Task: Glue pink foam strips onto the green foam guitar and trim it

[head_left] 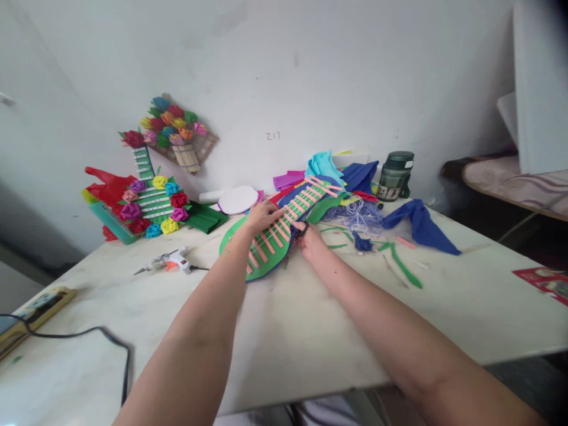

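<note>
A green guitar-shaped craft [277,255] with a dark blue edge lies at an angle on the table. Pink strips cross its face, and thin white strings run along it. My left hand [263,216] rests on its upper left side with the fingers stretched out over the surface. Beside the lower right edge, where the body narrows to the neck, my right hand [309,241] is closed around dark-handled scissors [300,229]. The blades are mostly hidden, so I cannot tell whether they touch the edge.
A glue gun [175,260] lies left, its black cable [80,333] trailing forward. A flower-trimmed guitar craft [154,201] leans at the back left. Purple string [355,216], blue crepe paper [419,222], green scraps [403,269] and a dark green bottle [394,176] sit right.
</note>
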### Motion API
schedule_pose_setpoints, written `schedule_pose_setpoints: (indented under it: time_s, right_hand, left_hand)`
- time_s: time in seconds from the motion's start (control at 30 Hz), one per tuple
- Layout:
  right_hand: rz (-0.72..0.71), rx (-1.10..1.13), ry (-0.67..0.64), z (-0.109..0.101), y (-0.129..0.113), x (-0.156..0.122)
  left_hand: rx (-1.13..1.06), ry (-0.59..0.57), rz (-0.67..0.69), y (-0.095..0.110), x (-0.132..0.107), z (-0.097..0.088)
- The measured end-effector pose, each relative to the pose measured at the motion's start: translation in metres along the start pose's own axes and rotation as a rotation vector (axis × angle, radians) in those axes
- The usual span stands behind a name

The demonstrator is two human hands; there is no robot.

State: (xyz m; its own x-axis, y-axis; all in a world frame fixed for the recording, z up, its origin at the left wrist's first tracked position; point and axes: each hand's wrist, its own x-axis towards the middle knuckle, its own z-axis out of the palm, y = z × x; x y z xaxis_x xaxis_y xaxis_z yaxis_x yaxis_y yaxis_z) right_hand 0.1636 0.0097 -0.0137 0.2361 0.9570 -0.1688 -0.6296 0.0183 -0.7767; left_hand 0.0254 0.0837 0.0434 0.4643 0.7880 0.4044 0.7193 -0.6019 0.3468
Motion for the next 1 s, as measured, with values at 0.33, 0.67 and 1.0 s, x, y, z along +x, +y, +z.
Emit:
schedule_pose_setpoints:
  time_s: [0.33, 0.67, 1.0]
  right_hand:
    - [0.003, 0.037, -0.114, 0.002, -0.005, -0.004]
    - [-0.038, 0.101, 0.085, 0.005, -0.003, -0.004]
    - [-0.173, 0.235, -0.02, 0.006, -0.019, 0.005]
  left_hand:
    - [0.069, 0.048, 0.066, 0.002, -0.003, 0.0]
    - [0.112, 0.131, 0.008, 0.019, -0.008, 0.003]
    - [-0.123, 0.924, -0.477, 0.055, -0.03, -0.045]
